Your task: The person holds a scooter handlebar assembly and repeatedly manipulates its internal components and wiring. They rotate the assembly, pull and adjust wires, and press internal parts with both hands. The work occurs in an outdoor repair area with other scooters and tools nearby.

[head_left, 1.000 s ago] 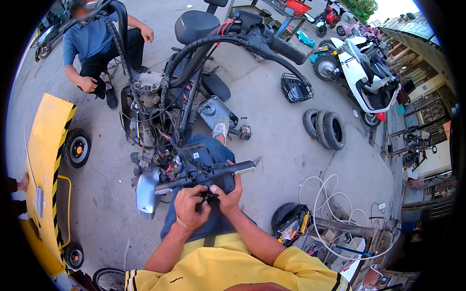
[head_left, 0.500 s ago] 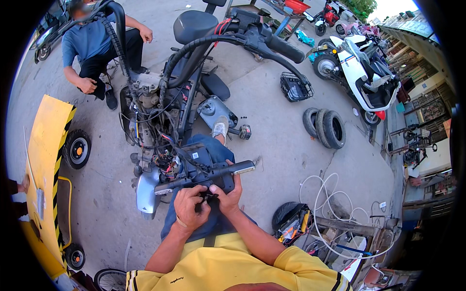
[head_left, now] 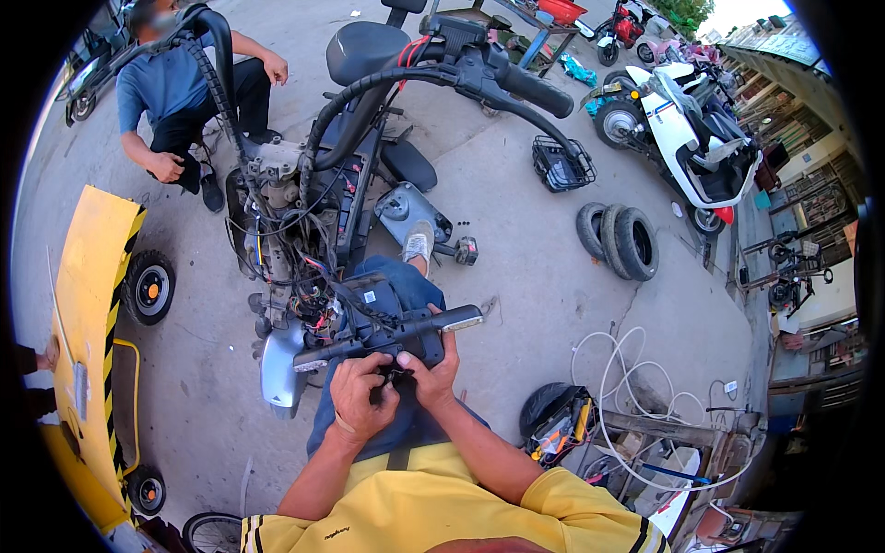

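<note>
Across my thighs rests a black panel with a light bar (head_left: 396, 337), its two lamp ends pointing out left and right and wires bunched on top. My right hand (head_left: 437, 376) grips the panel's near right side, fingers up along the edge and thumb bent inward. Closed beside it, my left hand (head_left: 359, 396) pinches at the panel's near edge, where a small dark piece shows between the thumbs, too hidden to name. Just beyond stands a stripped electric scooter (head_left: 286, 203) with loose wiring (head_left: 313, 300) and a silver-blue front fender (head_left: 282, 364).
A person (head_left: 175, 101) squats at the far left. A yellow cart (head_left: 92, 304) stands at left. Right lie stacked tyres (head_left: 634, 244), a black basket (head_left: 560, 164) and a tool bag (head_left: 558, 424). A white hose (head_left: 604, 396) loops near a cluttered bench. A power tool (head_left: 466, 251) lies by my foot.
The view has shifted very slightly. Both hands keep nearly the same hold at the panel's near edge.
</note>
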A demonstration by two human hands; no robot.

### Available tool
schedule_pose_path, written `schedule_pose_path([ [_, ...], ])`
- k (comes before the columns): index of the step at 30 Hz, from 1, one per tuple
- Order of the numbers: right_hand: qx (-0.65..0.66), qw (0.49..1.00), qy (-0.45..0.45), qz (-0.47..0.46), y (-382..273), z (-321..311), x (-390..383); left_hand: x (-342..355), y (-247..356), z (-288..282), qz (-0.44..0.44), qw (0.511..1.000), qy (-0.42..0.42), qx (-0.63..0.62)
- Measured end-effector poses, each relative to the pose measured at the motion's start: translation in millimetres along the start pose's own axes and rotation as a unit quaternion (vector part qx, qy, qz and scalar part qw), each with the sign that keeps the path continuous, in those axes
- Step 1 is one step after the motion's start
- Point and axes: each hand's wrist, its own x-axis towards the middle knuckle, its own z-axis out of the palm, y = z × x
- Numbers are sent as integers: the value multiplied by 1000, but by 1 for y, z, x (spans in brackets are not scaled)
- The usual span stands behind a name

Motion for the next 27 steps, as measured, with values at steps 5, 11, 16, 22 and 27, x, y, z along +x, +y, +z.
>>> schedule_pose_path([
  [5,-3,1000,0,-2,-2,0,0,1,1,0,-1,1000,0,1],
  [11,4,1000,-3,3,7,-3,1,-3,-3,3,1,1000,8,4],
  [16,7,1000,-1,6,11,-4,0,-2,-2,3,2,1000,9,5],
  [22,0,1000,1,5,7,-3,1,-3,-3,3,-1,1000,9,4],
  [27,0,1000,3,9,6,-2,0,-2,-2,3,0,1000,6,4],
])
